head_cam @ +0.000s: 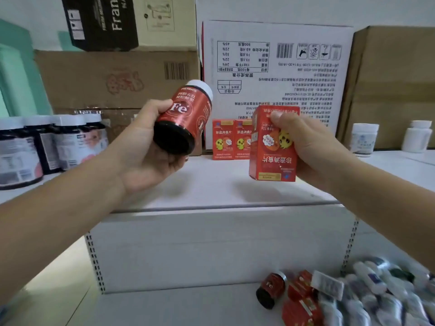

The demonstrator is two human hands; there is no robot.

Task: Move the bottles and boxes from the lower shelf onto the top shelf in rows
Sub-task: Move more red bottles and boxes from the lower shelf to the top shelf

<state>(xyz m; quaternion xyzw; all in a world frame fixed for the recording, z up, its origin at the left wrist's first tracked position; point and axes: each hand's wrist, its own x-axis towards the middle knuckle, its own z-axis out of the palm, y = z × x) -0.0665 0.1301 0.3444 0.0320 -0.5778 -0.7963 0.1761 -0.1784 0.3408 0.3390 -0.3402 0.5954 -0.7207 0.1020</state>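
1. Red bottle point(186, 114) is in the left hand point(150, 147), grip wrapped round the body; it's tilted, black base toward the camera, white cap up and back, held above the top shelf point(211, 189) and not touching it
2. Red box point(273, 147) is in the right hand point(313, 147), grip pinching it with the thumb on the front face; it's held just above the top shelf, in front and to the right of two matching boxes point(231, 138) standing side by side against the white carton point(282, 67)
3. Held box's print looks upside down vs the standing pair; my call: flip it, then butt it against the right one to extend the row
4. Bottle: bring upright, base down first, start a separate row left of the boxes, clear of the dark bottles point(51, 142) far left
5. Place one at a time; a nudge could topple the pair
6. Lower shelf point(164, 307) holds a mixed pile point(353, 292) at right, so plenty left to move
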